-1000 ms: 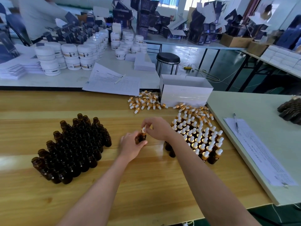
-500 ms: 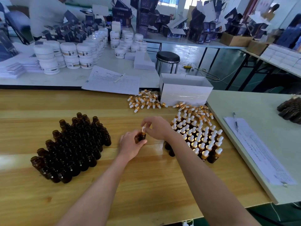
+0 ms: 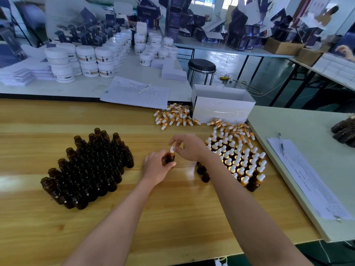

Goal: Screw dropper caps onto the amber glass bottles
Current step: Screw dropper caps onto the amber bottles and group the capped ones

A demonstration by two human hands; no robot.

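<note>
"Fingers (image 3: 175, 140) of the right hand (image 3: 189, 148) pinch the dropper cap (image 3: 172, 149). Has anything changed in the last second?"

"Hardly. The left hand (image 3: 156, 167) still curls round the amber bottle (image 3: 168, 159) at centre frame, just above the worktop (image 3: 172, 217). The cap is probably still being tightened."

"And the rest?"

"Uncapped bottles (image 3: 90, 169) wait at centre left, capped bottles (image 3: 244, 162) stand at centre right, and loose caps (image 3: 172, 118) lie above. Plenty remains."

One wide-angle view, worn on the person's head, looks forward and down across a wooden counter (image 3: 115, 227). The left hand (image 3: 156, 167) and right hand (image 3: 189, 148) sit near the lens at frame centre; far counters (image 3: 86, 89) fill the top, curving at the edges.
</note>
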